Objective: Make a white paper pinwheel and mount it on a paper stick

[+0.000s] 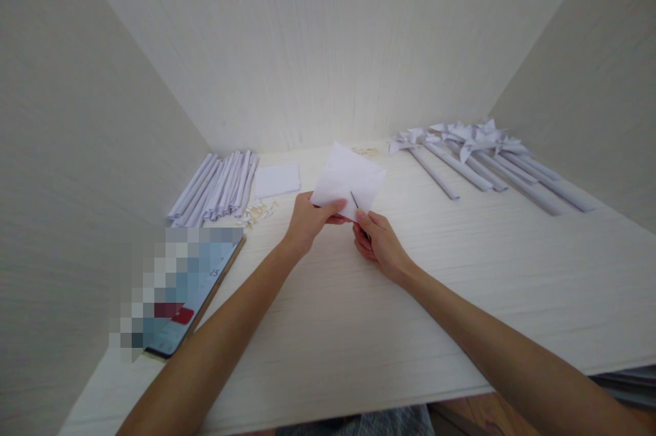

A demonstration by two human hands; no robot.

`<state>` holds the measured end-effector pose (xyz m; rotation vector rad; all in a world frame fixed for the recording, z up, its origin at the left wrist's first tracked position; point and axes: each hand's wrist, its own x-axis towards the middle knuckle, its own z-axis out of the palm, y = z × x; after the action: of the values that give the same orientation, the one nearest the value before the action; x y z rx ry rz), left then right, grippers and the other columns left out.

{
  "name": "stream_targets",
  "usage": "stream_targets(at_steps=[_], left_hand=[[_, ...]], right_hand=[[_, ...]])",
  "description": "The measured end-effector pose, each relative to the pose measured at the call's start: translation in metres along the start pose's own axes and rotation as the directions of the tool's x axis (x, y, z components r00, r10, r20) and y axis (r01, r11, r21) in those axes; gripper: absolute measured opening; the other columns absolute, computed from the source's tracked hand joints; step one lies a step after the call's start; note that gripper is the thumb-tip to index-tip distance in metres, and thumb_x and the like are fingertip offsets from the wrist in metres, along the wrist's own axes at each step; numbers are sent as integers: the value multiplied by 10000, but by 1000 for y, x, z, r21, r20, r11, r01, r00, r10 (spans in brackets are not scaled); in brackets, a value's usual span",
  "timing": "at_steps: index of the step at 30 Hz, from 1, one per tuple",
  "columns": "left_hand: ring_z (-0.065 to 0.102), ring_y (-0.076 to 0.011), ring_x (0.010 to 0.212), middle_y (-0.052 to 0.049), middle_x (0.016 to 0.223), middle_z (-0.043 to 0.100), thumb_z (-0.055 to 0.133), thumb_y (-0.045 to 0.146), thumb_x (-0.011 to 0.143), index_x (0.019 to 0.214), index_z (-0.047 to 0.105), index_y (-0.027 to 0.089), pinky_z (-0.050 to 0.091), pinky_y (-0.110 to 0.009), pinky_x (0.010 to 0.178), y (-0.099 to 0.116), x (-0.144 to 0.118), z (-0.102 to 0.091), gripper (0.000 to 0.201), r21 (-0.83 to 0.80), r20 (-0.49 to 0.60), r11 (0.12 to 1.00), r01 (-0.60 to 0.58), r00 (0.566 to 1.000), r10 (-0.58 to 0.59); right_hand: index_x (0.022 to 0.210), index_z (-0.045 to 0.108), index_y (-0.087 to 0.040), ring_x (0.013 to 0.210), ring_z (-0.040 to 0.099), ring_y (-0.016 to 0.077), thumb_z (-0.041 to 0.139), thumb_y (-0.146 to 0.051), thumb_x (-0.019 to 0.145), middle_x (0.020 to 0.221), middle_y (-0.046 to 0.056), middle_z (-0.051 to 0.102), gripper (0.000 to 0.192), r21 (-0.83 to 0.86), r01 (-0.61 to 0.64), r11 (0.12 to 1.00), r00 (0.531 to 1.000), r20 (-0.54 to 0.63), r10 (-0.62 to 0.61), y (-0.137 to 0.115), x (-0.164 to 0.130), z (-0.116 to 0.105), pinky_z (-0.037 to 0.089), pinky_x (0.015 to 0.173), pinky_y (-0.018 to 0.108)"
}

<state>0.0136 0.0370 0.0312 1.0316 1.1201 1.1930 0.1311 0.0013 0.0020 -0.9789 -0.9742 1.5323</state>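
My left hand (310,217) pinches a white square sheet of paper (349,173) at its left corner, thumb on top and fingers beneath. The sheet is held up above the table, tilted, with one corner pointing away from me. My right hand (376,241) is closed around a small pair of scissors (354,199) at the sheet's near corner. A thin dark blade lies over the paper, pointing toward its middle; the handles are mostly hidden by my fingers.
White rolled paper tubes (225,186) lie at the back left, beside a stack of square paper (277,180). Small pale sticks (256,212) are scattered nearby. Paper pinwheels (476,149) on tubes lie back right. A phone (205,285) rests at the left. Walls enclose the table (328,347).
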Motion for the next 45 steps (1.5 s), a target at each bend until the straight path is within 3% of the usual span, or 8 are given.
stream_targets(at_steps=[10, 16, 19, 25, 30, 33, 40, 45], left_hand=[[592, -122, 518, -49, 660, 659, 734, 200, 477, 685, 620, 79, 523, -246, 500, 0, 1, -1, 266, 25, 28, 1000, 5, 1000, -5], [589, -119, 594, -22, 671, 654, 732, 287, 490, 707, 640, 106, 504, -230, 531, 14, 8, -15, 298, 143, 82, 987, -72, 995, 61], [551, -94, 534, -1, 629, 637, 707, 322, 520, 689, 641, 121, 435, -193, 477, 22, 11, -24, 271, 204, 116, 973, -103, 990, 81], [533, -100, 488, -10, 596, 625, 705, 287, 498, 635, 628, 118, 370, -191, 434, 32, 14, -40, 230, 318, 218, 948, -12, 974, -61], [434, -50, 400, 25, 487, 530, 719, 288, 503, 580, 588, 121, 287, -161, 370, 28, 19, -41, 225, 164, 45, 983, -86, 996, 79], [333, -19, 350, 46, 418, 444, 711, 330, 555, 517, 539, 120, 206, -154, 330, 24, 21, -38, 274, 127, 52, 977, -173, 984, 168], [339, -23, 342, 54, 411, 409, 618, 401, 683, 499, 431, 149, 229, -146, 321, 20, 23, -31, 364, -50, -154, 991, -125, 981, 116], [285, -19, 314, 73, 398, 348, 552, 425, 740, 516, 393, 162, 182, -155, 307, 15, 17, -22, 380, -53, -136, 989, -137, 982, 128]], right_hand=[[548, 372, -190, 259, 191, 15, 529, -478, 740, 343, -114, 292, 379, -12, -4, 1000, 1000, -10, 4, 0, 1, 1, 86, 263, 179], [538, 349, -196, 264, 194, 19, 534, -501, 733, 332, -111, 287, 406, -37, -42, 998, 999, 4, 43, -1, 1, 1, 89, 270, 175], [525, 355, -192, 270, 204, 19, 532, -511, 731, 334, -105, 292, 418, -104, -42, 994, 998, 36, 46, 0, 1, 0, 100, 271, 176], [513, 358, -191, 272, 206, 19, 552, -544, 694, 329, -102, 293, 441, -182, -49, 982, 988, 132, 74, 0, 1, -2, 106, 270, 174], [551, 365, -197, 269, 198, 20, 543, -526, 696, 353, -110, 297, 401, -86, -26, 996, 995, 97, 34, -2, 0, -2, 91, 268, 167], [563, 363, -201, 260, 189, 20, 536, -515, 693, 342, -115, 289, 382, -31, -28, 999, 998, 58, 30, -2, 0, -1, 83, 265, 163], [573, 362, -202, 254, 193, 18, 546, -533, 664, 334, -119, 295, 389, 7, -22, 1000, 999, 41, 22, -2, 0, 1, 72, 270, 161], [579, 368, -203, 261, 198, 22, 539, -555, 665, 340, -119, 299, 401, -32, -8, 999, 997, 82, 10, -2, -1, 1, 83, 277, 167]])
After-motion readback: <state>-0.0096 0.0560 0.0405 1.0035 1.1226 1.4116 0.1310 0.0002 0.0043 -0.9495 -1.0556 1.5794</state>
